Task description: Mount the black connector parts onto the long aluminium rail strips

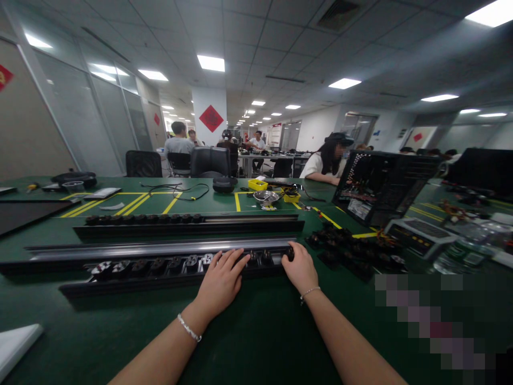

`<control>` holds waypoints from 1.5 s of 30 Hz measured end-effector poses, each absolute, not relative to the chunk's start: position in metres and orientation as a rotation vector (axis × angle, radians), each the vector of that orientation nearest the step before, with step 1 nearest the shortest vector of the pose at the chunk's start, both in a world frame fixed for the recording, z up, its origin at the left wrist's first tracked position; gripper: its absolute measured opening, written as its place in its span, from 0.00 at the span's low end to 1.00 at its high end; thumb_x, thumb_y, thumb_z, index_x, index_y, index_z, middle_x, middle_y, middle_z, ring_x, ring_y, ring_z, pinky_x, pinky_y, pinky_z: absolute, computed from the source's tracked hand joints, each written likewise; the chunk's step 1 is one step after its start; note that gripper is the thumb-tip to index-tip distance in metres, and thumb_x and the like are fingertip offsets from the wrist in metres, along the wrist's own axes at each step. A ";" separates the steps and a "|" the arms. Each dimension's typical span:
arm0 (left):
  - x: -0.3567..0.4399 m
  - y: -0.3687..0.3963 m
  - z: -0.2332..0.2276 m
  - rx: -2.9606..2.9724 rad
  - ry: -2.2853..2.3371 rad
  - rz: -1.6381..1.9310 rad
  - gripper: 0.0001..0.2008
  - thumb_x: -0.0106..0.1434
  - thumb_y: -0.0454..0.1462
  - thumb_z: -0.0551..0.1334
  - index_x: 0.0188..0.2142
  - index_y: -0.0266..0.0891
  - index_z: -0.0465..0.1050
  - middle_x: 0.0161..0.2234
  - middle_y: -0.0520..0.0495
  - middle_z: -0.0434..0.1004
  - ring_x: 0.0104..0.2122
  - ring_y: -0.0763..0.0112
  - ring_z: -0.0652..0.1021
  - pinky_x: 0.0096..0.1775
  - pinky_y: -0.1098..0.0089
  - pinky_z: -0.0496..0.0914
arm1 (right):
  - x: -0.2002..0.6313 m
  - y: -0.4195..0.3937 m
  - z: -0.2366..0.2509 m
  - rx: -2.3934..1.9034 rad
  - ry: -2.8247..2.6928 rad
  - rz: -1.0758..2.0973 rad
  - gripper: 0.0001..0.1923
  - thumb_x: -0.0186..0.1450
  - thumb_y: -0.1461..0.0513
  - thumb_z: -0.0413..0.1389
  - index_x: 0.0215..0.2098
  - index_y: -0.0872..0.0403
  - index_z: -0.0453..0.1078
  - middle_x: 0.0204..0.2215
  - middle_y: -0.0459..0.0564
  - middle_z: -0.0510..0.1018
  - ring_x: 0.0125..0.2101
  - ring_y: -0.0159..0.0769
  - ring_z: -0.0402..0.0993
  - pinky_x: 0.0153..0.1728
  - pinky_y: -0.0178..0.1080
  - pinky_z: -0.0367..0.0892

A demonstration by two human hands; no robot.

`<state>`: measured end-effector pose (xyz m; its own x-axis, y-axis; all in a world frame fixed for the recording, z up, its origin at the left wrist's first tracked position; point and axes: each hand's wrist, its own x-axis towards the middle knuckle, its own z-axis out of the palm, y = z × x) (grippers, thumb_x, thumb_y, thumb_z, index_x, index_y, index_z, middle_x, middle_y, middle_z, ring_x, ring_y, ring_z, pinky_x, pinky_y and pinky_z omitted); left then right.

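Head view: left hand (220, 280) lies flat, fingers spread, released, on the near black socket rail (160, 267) at frame centre-bottom. Right hand (298, 267) sits just right of it w/ fingers curled over the rail's right end; can't tell if it's actually gripping. Rail runs left-right across the green desk (256, 331), w/ a row of socket modules seated along it. Behind it, touching or nearly so, a silver-grey rail (152, 248); further back a 2nd black rail (188, 222) w/ its own sockets. Right of the hands, near, a pile of loose black sockets (352, 248). Open PC case (380, 184) at mid-right. Metal bowl (265, 197) and yellow tray (257, 184) at centre-back. A seated person (326, 160) works at the desk's far side.
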<state>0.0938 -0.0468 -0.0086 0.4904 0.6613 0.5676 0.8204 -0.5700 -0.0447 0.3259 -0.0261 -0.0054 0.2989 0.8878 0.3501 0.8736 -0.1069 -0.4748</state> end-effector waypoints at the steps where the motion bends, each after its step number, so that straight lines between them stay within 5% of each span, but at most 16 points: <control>1: 0.094 -0.047 -0.009 -2.432 -1.248 -0.726 0.25 0.59 0.34 0.55 0.56 0.49 0.61 0.57 0.49 0.64 0.56 0.63 0.65 0.57 0.56 0.58 | 0.326 -0.026 -0.006 -1.959 -1.562 0.032 0.24 0.58 0.61 0.48 0.53 0.53 0.64 0.52 0.52 0.67 0.52 0.41 0.62 0.52 0.40 0.58; 29: 0.093 -0.047 -0.008 -2.462 -1.289 -0.699 0.25 0.60 0.34 0.54 0.57 0.50 0.59 0.59 0.51 0.62 0.57 0.63 0.63 0.58 0.55 0.57 | 0.345 -0.018 -0.014 -1.817 -1.380 0.143 0.28 0.54 0.59 0.51 0.53 0.58 0.61 0.53 0.58 0.64 0.56 0.44 0.58 0.55 0.42 0.56; 45: 0.093 -0.046 -0.010 -2.457 -1.286 -0.687 0.25 0.60 0.35 0.53 0.57 0.50 0.58 0.59 0.51 0.62 0.57 0.63 0.63 0.58 0.55 0.56 | 0.345 -0.024 0.002 -1.988 -1.271 0.395 0.33 0.56 0.58 0.51 0.59 0.56 0.52 0.48 0.58 0.71 0.46 0.45 0.70 0.46 0.41 0.64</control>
